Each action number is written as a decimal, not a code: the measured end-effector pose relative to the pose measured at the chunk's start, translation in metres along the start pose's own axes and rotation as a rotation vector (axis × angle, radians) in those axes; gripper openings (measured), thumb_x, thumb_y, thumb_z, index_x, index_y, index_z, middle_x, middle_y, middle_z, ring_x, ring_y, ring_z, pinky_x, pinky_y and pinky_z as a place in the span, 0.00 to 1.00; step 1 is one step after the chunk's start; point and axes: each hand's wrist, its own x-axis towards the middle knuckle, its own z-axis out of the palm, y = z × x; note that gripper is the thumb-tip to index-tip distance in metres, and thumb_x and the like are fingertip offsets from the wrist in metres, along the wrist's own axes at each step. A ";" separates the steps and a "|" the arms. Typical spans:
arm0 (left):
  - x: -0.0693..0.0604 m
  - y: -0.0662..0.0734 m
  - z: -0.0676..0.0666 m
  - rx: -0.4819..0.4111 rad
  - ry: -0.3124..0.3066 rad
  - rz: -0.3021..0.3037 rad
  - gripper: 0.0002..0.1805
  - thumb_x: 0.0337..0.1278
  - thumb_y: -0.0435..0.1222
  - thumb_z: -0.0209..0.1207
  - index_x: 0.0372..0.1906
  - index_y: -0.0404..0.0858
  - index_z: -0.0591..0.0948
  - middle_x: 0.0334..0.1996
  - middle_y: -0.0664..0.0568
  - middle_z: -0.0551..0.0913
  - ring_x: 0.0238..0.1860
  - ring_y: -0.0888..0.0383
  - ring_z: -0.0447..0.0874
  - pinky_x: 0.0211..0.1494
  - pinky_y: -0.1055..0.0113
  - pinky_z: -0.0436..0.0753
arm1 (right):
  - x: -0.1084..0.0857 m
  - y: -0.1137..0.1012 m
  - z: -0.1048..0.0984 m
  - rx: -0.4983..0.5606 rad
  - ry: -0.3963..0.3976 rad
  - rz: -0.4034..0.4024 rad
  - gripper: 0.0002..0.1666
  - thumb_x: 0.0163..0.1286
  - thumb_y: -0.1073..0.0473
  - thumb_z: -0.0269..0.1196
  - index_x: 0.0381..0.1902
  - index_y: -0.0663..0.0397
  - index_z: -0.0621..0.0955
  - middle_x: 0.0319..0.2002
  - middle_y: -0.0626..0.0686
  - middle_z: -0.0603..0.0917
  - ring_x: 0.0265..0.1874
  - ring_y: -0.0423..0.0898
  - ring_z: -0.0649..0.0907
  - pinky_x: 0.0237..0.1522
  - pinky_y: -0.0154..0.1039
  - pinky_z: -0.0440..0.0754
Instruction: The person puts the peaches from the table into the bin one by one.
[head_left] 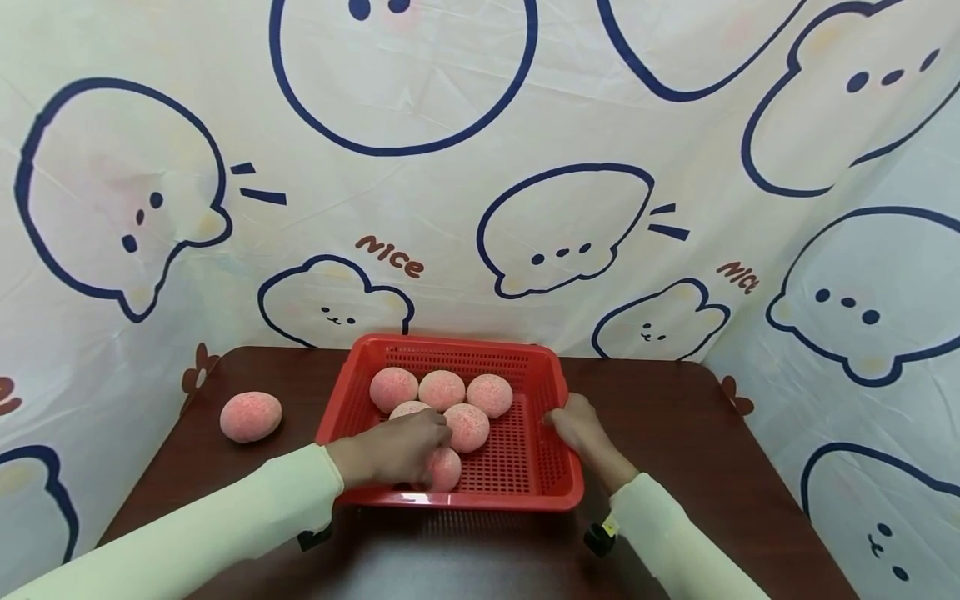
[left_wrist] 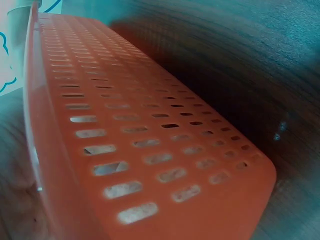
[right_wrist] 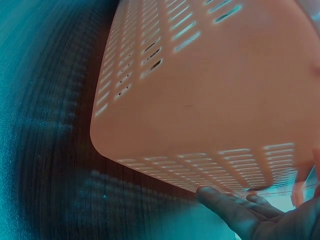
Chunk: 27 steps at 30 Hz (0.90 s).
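My left hand [head_left: 401, 446] reaches over the front wall of a red plastic basket [head_left: 517, 500], its curled fingers on a pink peach [head_left: 446, 469] in the front part. The hand partly covers that peach. Several more speckled peaches lie behind it, including a peach [head_left: 467, 427] in the middle and a peach [head_left: 490, 395] at the back. The right hand [head_left: 581, 425] grips the basket's right rim, thumb over the inside. In the right wrist view its fingers [right_wrist: 225, 205] lie along the outer wall. The left wrist view shows mainly the slotted front wall [left_wrist: 150, 145].
A single peach [head_left: 251, 417] lies on the dark brown table [head_left: 660, 417], left of the basket. White cloth [head_left: 450, 200] with cartoon outlines hangs behind the table and along both sides.
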 end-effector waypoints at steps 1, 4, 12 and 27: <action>0.000 0.000 0.000 0.017 0.004 0.000 0.13 0.45 0.35 0.73 0.37 0.48 0.83 0.29 0.62 0.77 0.31 0.64 0.71 0.36 0.72 0.76 | 0.000 0.000 0.000 -0.004 -0.002 -0.002 0.23 0.66 0.69 0.53 0.60 0.62 0.74 0.45 0.63 0.87 0.32 0.52 0.92 0.36 0.50 0.92; -0.001 -0.001 0.001 0.036 0.008 0.003 0.13 0.45 0.36 0.73 0.38 0.47 0.84 0.33 0.61 0.77 0.35 0.62 0.70 0.42 0.69 0.75 | 0.000 -0.001 -0.001 -0.007 0.006 0.008 0.24 0.65 0.69 0.54 0.60 0.62 0.74 0.45 0.63 0.87 0.32 0.52 0.91 0.36 0.50 0.92; -0.006 -0.004 -0.002 -0.089 -0.004 0.019 0.14 0.51 0.35 0.72 0.44 0.51 0.85 0.38 0.59 0.80 0.38 0.63 0.75 0.42 0.71 0.79 | 0.000 0.000 0.001 -0.025 0.010 0.016 0.25 0.65 0.69 0.55 0.61 0.65 0.73 0.45 0.64 0.87 0.33 0.52 0.91 0.36 0.50 0.92; -0.038 -0.026 -0.050 -0.021 0.186 -0.180 0.17 0.64 0.43 0.67 0.55 0.44 0.84 0.54 0.52 0.82 0.54 0.56 0.80 0.58 0.53 0.87 | 0.000 -0.003 -0.001 -0.020 0.001 0.025 0.25 0.66 0.70 0.54 0.62 0.65 0.72 0.45 0.65 0.86 0.33 0.53 0.92 0.35 0.50 0.92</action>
